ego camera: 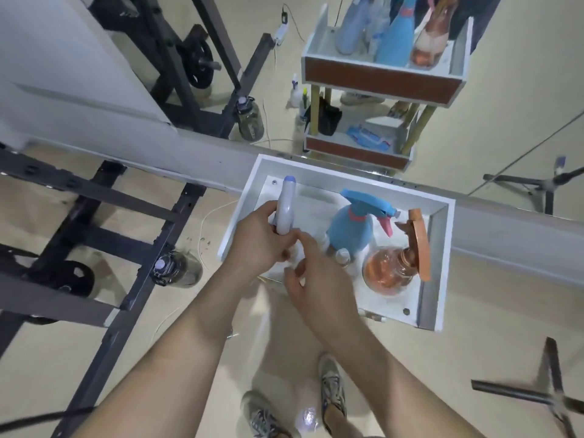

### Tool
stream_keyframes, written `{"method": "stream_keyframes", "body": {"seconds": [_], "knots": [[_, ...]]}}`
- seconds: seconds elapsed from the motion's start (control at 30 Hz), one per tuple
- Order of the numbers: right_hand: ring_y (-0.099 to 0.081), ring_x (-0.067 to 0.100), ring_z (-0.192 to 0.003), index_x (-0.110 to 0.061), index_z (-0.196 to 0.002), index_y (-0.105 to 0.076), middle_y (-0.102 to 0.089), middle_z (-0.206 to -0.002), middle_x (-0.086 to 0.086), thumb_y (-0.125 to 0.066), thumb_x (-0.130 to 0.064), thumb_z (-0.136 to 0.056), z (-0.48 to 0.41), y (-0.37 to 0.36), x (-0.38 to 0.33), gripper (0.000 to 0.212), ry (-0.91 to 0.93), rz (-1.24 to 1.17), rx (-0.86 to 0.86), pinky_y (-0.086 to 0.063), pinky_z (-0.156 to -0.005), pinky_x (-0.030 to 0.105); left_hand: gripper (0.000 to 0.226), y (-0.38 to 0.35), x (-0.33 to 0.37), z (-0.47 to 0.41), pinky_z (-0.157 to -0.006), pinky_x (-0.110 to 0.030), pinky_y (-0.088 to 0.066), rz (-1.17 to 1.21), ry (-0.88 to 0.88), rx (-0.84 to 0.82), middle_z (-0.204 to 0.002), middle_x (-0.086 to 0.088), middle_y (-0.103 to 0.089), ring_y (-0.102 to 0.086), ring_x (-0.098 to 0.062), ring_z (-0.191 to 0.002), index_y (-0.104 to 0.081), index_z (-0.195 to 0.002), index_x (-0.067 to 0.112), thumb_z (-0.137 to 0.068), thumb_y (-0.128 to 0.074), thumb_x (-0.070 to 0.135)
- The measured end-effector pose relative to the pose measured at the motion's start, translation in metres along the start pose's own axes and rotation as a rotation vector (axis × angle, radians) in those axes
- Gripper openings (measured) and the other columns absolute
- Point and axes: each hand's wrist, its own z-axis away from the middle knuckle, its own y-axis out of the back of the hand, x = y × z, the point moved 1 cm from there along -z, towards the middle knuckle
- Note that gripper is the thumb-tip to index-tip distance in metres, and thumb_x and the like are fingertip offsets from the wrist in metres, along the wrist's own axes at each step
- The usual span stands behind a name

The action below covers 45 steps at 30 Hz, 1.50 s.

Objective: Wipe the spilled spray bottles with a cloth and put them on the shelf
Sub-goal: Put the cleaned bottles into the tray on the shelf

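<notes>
**Operator:** What sits closest to the lens?

**Manual:** Your 2 bare forearms (pixel 177 358), rising from the lower edge. Your 2 shoes (pixel 331 390) stand on the floor between them.

**Operator:** Status of the left hand?

**Manual:** Your left hand (pixel 262 245) is clamped around the white spray bottle (pixel 286 205), with the fingers wrapped at the rear of its head. The bottle is over the left part of the shelf tray (pixel 249 197), and its nozzle points away from you. Your hands hide the base, so contact with the tray cannot be confirmed.

**Operator:** And the right hand?

**Manual:** Your right hand (pixel 319 279) is just beside the left, at the lower body of the bottle, with its fingers curled. The area is blurred. Something pale shows between the fingers, but you cannot tell what it is or whether it is gripped.

**Operator:** Other contents of the tray?

**Manual:** 2 items, both upright. The blue spray bottle (pixel 350 229) occupies the middle. The orange spray bottle (pixel 388 267) stands just beside it, near the right wall.

**Operator:** Surroundings?

**Manual:** A mirror (pixel 505 121) behind the tray reflects the shelf. A clear water jug (pixel 177 270) rests on the floor to the left, beside a black metal frame (pixel 104 213).
</notes>
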Motion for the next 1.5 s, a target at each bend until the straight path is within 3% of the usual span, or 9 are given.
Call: {"method": "stream_keyframes", "body": {"seconds": [0.1, 0.4, 0.57, 0.7, 0.83, 0.93, 1.03, 1.3, 1.5], "knots": [[-0.063, 0.017, -0.074, -0.023, -0.121, -0.044, -0.061, -0.081, -0.01, -0.052, -0.027, -0.094, -0.026, -0.029, 0.002, 0.029, -0.116, 0.019, 0.017, -0.045, -0.063, 0.035, 0.025, 0.004, -0.006, 0.001, -0.064, -0.022, -0.052, -0.012, -0.01, 0.008, -0.08, 0.004, -0.07, -0.068, -0.012, -0.072, -0.057, -0.103, 0.035, -0.084, -0.068, 0.024], [-0.062, 0.034, -0.092, -0.019, -0.13, -0.046, -0.067, -0.103, 0.008, -0.048, -0.027, -0.097, -0.03, -0.04, 0.022, 0.034, -0.142, -0.058, 0.119, -0.045, -0.068, 0.037, 0.047, 0.021, -0.015, -0.005, -0.081, -0.048, -0.057, -0.001, 0.05, -0.06, -0.088, 0.005, -0.071, -0.07, -0.022, -0.084, -0.052, -0.11, 0.041, -0.066, -0.064, 0.03], [-0.063, 0.025, -0.071, -0.029, -0.144, -0.03, -0.065, -0.068, -0.004, -0.052, -0.028, -0.095, -0.015, -0.019, 0.006, 0.054, -0.054, -0.109, 0.146, -0.046, -0.063, 0.035, 0.061, 0.037, -0.026, 0.003, -0.08, -0.04, -0.058, 0.017, 0.048, -0.073, -0.084, 0.005, -0.074, -0.07, -0.019, -0.082, -0.044, -0.134, 0.034, -0.078, -0.063, 0.016], [-0.054, 0.013, -0.057, -0.035, -0.131, -0.046, -0.054, -0.057, -0.01, -0.052, -0.017, -0.094, 0.009, -0.018, -0.027, 0.042, 0.123, -0.158, 0.119, -0.041, -0.058, 0.033, 0.034, 0.087, -0.062, 0.036, -0.076, -0.03, -0.055, 0.084, 0.017, 0.166, -0.079, 0.005, -0.074, -0.068, -0.016, -0.08, -0.063, -0.109, 0.032, -0.08, -0.056, 0.016], [-0.048, 0.003, -0.058, -0.031, -0.119, -0.06, -0.052, -0.061, -0.016, -0.052, -0.018, -0.094, 0.025, -0.079, -0.048, 0.03, 0.24, -0.079, -0.177, -0.036, -0.062, 0.023, 0.03, 0.147, -0.166, 0.092, -0.077, -0.026, -0.051, -0.037, 0.233, 0.375, -0.084, 0.009, -0.073, -0.066, -0.014, -0.085, -0.064, -0.086, 0.04, -0.085, -0.053, 0.012], [-0.051, 0.006, -0.063, -0.023, -0.112, -0.061, -0.057, -0.074, -0.011, -0.052, -0.016, -0.091, 0.031, -0.146, -0.055, 0.023, 0.292, 0.018, -0.367, -0.042, -0.064, 0.029, 0.028, 0.17, -0.267, 0.141, -0.078, -0.025, -0.047, -0.216, 0.479, 0.288, -0.091, 0.005, -0.073, -0.065, -0.019, -0.094, -0.064, -0.091, 0.038, -0.086, -0.054, 0.013], [-0.059, 0.022, -0.104, -0.025, -0.126, -0.058, -0.065, -0.109, -0.002, -0.056, -0.016, -0.087, 0.034, -0.22, -0.051, 0.039, 0.31, 0.206, -0.561, -0.05, -0.084, 0.037, 0.028, 0.167, -0.361, 0.177, -0.081, -0.023, -0.043, -0.266, 0.638, 0.214, -0.102, 0.004, -0.071, -0.064, -0.02, -0.101, -0.068, -0.105, 0.027, -0.085, -0.058, 0.011], [-0.024, 0.026, -0.145, -0.028, -0.151, -0.028, -0.029, -0.157, 0.002, -0.061, -0.026, -0.088, -0.003, -0.431, 0.027, 0.071, 0.462, 0.771, -0.771, -0.044, -0.103, 0.042, 0.031, 0.076, -0.569, 0.126, -0.087, -0.028, -0.047, -0.115, 0.642, 0.175, -0.107, -0.004, -0.069, -0.064, -0.023, -0.101, -0.063, -0.118, 0.022, -0.087, -0.065, 0.021], [-0.007, 0.023, -0.151, -0.033, -0.154, -0.012, -0.012, -0.162, 0.001, -0.056, -0.024, -0.091, -0.057, -0.57, 0.104, 0.077, 0.506, 0.907, -0.823, -0.032, -0.109, 0.047, 0.062, -0.04, -0.696, 0.029, -0.094, -0.033, -0.042, -0.155, 0.612, 0.082, -0.125, -0.007, -0.054, -0.054, -0.027, -0.116, -0.032, -0.147, 0.025, -0.092, -0.059, 0.036]]}}
